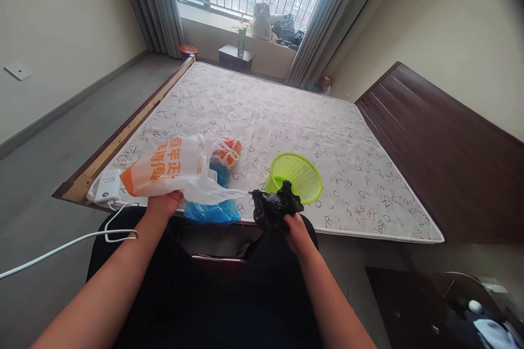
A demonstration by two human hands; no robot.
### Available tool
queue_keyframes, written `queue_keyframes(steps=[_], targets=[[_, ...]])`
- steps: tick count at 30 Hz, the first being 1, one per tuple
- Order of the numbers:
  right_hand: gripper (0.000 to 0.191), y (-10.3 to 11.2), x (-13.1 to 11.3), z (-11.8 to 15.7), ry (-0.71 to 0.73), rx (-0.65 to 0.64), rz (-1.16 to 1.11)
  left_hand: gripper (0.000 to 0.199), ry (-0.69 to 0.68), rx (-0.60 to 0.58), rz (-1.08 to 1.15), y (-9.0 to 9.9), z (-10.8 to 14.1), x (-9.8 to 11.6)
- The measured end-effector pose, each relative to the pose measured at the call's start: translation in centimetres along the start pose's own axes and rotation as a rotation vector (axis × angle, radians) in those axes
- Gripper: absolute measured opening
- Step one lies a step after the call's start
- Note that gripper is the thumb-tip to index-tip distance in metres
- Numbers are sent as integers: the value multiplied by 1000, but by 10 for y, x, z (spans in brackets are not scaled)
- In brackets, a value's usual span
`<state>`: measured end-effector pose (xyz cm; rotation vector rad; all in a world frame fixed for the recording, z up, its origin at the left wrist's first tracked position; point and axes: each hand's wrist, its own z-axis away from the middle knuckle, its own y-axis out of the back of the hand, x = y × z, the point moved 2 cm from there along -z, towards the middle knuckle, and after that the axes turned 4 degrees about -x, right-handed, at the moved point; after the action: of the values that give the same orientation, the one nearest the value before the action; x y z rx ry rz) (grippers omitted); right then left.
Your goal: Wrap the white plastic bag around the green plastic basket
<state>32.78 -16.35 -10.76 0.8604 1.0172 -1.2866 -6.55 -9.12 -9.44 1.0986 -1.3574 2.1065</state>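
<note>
My left hand (164, 204) grips the lower edge of a white plastic bag (192, 161) with orange print, its fingers partly hidden beneath the bag. One end of this bag is drawn out thin to the right and meets a crumpled black plastic bag (268, 210). My right hand (297, 227) is closed on the black bag. Just behind the black bag, a lime-green mesh basket (301, 174) leans on the mattress, and part of the black bag overlaps its rim. Between the hands lie a blue plastic bag (215, 211) and a bundled white-and-orange bag (227, 151).
The letter-printed mattress (278, 114) rests on a wooden bed frame (123, 136) with a dark headboard (442, 147). A white control box (108, 185) with a cable (53, 256) sits at the left corner. A nightstand (236, 58) stands by the window; a dark cabinet (413, 305) is at lower right.
</note>
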Motion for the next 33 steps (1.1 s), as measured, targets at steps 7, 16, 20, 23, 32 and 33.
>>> queue_keyframes(steps=[7, 16, 20, 23, 32, 33], targets=[[65, -52, 21, -86, -99, 161, -48, 19, 197, 220, 138, 24, -6, -26], [65, -138, -54, -207, 325, 285, 348, 30, -92, 371, 154, 45, -14, -13], [69, -158, -104, -233, 545, 461, 759, 31, -189, 380, 124, 47, -15, -8], [67, -162, -120, -254, 607, 478, 936, 31, -203, 386, 75, 46, -13, -11], [65, -195, -41, -298, 558, -28, 1371, 36, -243, 314, 5, 33, -15, -17], [66, -202, -29, -299, 552, -169, 1436, 38, -292, 303, -32, 30, -14, -15]])
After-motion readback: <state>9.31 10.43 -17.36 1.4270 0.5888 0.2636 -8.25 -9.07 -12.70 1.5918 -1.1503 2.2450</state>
